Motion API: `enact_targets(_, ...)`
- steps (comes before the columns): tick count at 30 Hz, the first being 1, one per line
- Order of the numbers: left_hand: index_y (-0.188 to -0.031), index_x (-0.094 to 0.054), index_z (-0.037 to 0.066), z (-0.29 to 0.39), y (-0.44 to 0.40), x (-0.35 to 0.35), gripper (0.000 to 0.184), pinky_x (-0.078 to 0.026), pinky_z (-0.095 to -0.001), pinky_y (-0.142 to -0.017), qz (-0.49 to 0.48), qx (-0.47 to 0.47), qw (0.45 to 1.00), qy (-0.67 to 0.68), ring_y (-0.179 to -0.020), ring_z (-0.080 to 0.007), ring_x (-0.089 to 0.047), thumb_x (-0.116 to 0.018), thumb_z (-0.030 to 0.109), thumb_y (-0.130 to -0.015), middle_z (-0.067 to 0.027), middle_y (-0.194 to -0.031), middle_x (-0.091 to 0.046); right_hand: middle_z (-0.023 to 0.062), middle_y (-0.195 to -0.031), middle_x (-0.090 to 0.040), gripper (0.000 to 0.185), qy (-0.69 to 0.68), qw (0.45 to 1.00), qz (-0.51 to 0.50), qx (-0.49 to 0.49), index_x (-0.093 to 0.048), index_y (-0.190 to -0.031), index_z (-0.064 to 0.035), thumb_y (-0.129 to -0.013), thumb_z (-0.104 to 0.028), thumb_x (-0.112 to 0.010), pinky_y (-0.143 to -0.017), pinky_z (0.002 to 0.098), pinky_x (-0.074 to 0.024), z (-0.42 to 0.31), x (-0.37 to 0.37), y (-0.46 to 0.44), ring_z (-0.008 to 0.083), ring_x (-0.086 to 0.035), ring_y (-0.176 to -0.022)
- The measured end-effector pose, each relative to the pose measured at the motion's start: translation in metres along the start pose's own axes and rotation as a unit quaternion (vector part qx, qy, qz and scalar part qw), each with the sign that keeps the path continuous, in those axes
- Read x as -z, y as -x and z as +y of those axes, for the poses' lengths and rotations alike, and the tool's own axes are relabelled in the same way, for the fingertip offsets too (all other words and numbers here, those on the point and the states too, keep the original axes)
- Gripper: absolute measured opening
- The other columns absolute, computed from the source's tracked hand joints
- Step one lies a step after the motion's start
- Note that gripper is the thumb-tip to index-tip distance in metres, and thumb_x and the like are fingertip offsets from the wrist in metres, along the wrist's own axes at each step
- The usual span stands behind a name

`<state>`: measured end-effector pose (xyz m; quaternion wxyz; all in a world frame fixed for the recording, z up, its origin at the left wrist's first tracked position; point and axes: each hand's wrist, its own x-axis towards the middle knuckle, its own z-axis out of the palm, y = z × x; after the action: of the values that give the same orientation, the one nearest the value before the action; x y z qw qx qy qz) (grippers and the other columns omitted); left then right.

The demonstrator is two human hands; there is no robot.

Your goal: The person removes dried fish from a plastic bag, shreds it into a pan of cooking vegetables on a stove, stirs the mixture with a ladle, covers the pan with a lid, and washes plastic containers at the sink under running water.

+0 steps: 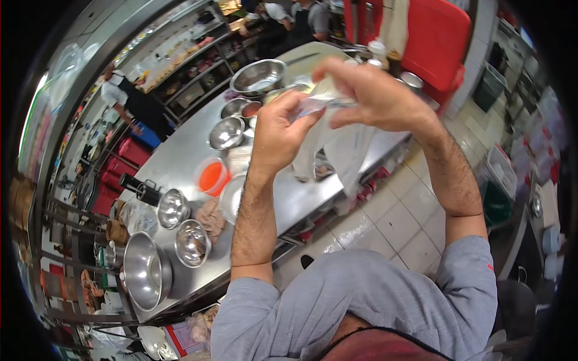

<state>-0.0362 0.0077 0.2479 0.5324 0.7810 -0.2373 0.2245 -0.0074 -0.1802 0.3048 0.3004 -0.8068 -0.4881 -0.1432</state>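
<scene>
Both of my hands are raised above the steel table [174,156], at a clear plastic bag [349,150] that hangs down between them. My left hand [280,129] pinches the bag's upper edge between thumb and fingers. Beside it, my right hand [376,96] is curved over the top of the bag, fingers apart from the thumb and blurred by motion; whether it grips the plastic is unclear. Behind the bag, part of the tabletop is hidden. A tub of orange-red contents [214,176] stands left of my left forearm.
Several steel bowls stand on the table, among them a large one [147,271] at the near left and another [259,77] at the far end. A red bin [435,45] is behind my right hand. A person in a dark apron [141,105] stands at the left.
</scene>
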Motion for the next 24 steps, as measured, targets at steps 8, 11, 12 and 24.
enact_targets(8, -0.082, -0.055, 0.002, -0.060, 0.044, -0.145, 0.005, -0.054, -0.0297, -0.058, -0.002, 0.261, 0.898, 0.355, -0.069, -0.0108, -0.058, -0.059, 0.005, -0.081, -0.0028, -0.077, -0.059, 0.0071, -0.097, -0.058, 0.036, -0.324, 0.899, -0.051, -0.291, -0.057, -0.104, -0.0031, -0.071, -0.015, -0.067, -0.079, 0.0351, -0.0440, 0.134, -0.025, 0.252, 0.0186, -0.055, -0.093)
enact_targets(11, -0.085, -0.054, 0.003, -0.075, 0.062, -0.183, 0.005, -0.055, -0.0339, -0.061, 0.074, 0.327, 0.846, 0.414, -0.068, -0.0131, -0.057, -0.056, 0.006, -0.083, -0.0028, -0.078, -0.057, 0.0060, -0.103, -0.058, 0.036, -0.519, 0.777, 0.060, -0.350, -0.058, -0.107, -0.0047, -0.075, -0.017, -0.066, -0.078, 0.0321, -0.0450, 0.118, -0.043, 0.326, 0.0179, -0.057, -0.091)
enact_targets(12, -0.085, -0.054, 0.003, -0.086, 0.071, -0.195, 0.005, -0.055, -0.0339, -0.061, 0.052, 0.335, 0.843, 0.417, -0.068, -0.0131, -0.057, -0.056, 0.006, -0.083, -0.0028, -0.078, -0.057, 0.0062, -0.104, -0.058, 0.035, -0.603, 0.702, 0.125, -0.358, -0.058, -0.108, -0.0048, -0.076, -0.016, -0.066, -0.077, 0.0308, -0.0453, 0.112, -0.052, 0.344, 0.0174, -0.057, -0.088)
enact_targets(24, -0.117, -0.049, 0.004, -0.078, 0.145, -0.294, 0.057, -0.029, -0.0440, -0.092, -0.158, -0.043, 0.968, -0.190, -0.106, -0.0328, -0.038, -0.072, 0.026, -0.069, -0.0173, -0.110, -0.044, -0.0010, -0.058, -0.050, 0.030, -0.311, 0.547, 0.525, -0.574, -0.053, -0.069, -0.0076, -0.076, -0.029, -0.072, -0.042, 0.0237, -0.0398, 0.071, -0.117, 0.447, 0.0078, -0.049, -0.051)
